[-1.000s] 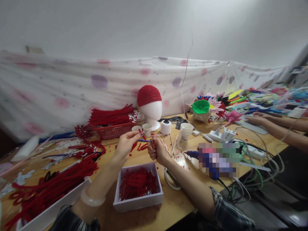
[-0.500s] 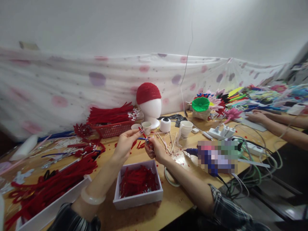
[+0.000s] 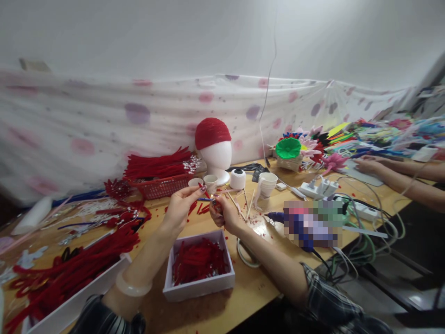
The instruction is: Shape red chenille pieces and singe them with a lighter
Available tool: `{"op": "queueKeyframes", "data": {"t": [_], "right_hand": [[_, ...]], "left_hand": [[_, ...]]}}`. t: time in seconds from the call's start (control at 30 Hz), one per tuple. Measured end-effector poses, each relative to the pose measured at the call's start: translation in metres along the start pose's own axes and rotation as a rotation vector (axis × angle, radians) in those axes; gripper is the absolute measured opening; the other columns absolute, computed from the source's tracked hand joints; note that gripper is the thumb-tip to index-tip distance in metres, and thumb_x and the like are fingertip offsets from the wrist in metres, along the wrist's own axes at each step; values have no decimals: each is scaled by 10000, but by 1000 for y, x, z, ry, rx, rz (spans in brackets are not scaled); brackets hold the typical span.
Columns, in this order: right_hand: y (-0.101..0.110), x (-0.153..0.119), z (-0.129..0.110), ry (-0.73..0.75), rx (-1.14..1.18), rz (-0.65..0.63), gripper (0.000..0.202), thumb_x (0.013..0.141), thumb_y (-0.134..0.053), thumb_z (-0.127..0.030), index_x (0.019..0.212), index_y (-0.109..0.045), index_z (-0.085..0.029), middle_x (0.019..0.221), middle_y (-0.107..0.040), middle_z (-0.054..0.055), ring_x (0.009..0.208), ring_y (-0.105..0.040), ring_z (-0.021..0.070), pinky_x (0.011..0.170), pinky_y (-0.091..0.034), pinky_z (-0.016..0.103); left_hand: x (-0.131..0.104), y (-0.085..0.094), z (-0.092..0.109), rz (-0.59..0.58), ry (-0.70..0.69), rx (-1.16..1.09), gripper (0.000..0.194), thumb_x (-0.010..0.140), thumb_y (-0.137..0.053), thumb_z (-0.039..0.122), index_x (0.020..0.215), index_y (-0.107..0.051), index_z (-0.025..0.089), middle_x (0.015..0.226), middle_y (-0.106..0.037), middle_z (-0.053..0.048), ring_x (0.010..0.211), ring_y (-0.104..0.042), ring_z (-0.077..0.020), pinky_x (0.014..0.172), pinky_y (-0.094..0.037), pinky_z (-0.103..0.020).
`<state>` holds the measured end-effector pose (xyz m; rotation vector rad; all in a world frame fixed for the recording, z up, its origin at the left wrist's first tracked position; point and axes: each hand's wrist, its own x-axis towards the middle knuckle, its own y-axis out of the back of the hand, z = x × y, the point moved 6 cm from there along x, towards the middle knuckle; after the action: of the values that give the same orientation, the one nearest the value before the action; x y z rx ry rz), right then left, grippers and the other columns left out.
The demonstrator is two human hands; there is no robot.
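Note:
My left hand [image 3: 179, 208] pinches a small red piece [image 3: 204, 189] between thumb and fingertips. Facing it, my right hand [image 3: 224, 214] is closed round a lighter, with a small flame [image 3: 212, 196] at its top close to the red piece. Most of the lighter is hidden by my fingers. Below both hands stands a white box [image 3: 199, 286] holding red fuzzy pieces. Behind them, a white foam head [image 3: 219, 155] wears a red cap [image 3: 212, 131].
A red basket [image 3: 163, 188] of red stems stands behind left; a white tray [image 3: 79, 294] of red stems lies front left. Paper cups [image 3: 268, 185], thread [image 3: 238, 180], a glue gun [image 3: 304, 232] and power strips [image 3: 365, 211] lie rightward. Another person's hands [image 3: 370, 164] are at far right.
A flame now shows at the lighter in my right hand. The red piece in my left hand is tilted differently, and the view has shifted slightly.

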<state>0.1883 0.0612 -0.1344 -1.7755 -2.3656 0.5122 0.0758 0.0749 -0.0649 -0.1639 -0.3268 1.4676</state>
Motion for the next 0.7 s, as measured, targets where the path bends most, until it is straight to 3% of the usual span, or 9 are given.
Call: {"op": "queueKeyframes", "data": {"t": [0.13,0.2,0.27,0.37,0.43,0.57,0.7], "right_hand": [[3,0,-4,48,40,-2,495,861,-414,-554,506,-364,-213,413,-218,-83,369,-103,53,369,-78,197],[14,1,-11,97,118,63,506,844,-447,-595,523,-364,-213,423,-209,-87,381,-91,54,373,-73,194],[29,2,-19,139,227,156,503,827,-473,-623,551,-374,-215,427,-217,-92,384,-96,58,370,-76,196],[45,4,-25,152,328,207,494,821,-482,-632,575,-394,-214,421,-250,-94,374,-100,60,363,-92,196],[49,5,-27,144,363,217,490,838,-468,-622,578,-404,-212,417,-255,-94,367,-106,61,361,-102,197],[52,5,-27,135,404,234,496,904,-386,-568,570,-423,-203,411,-257,-85,356,-111,63,360,-97,201],[53,5,-28,140,404,225,487,897,-416,-581,587,-431,-206,408,-259,-87,349,-118,66,358,-98,209]], "left_hand": [[3,4,4,-15,-3,48,360,408,-921,385,655,-766,175,706,-748,-61,752,-666,-195,679,-490,-275],[3,8,13,-95,-14,165,326,469,-902,395,678,-778,178,722,-754,-67,691,-647,-179,632,-469,-267],[0,9,20,-291,10,421,263,537,-875,394,670,-785,185,665,-737,-57,596,-607,-161,573,-435,-261],[-18,6,17,-751,109,807,180,644,-808,379,624,-792,201,647,-743,-55,588,-618,-178,563,-430,-256],[-24,9,12,-867,138,949,147,657,-777,345,709,-821,215,682,-761,-47,608,-638,-189,565,-433,-247],[-7,11,2,-684,46,1030,275,727,-673,403,787,-823,180,661,-742,-57,587,-617,-183,529,-412,-242],[24,8,-23,-551,10,996,273,713,-634,381,770,-797,170,657,-719,-54,550,-588,-179,494,-401,-253]]}}
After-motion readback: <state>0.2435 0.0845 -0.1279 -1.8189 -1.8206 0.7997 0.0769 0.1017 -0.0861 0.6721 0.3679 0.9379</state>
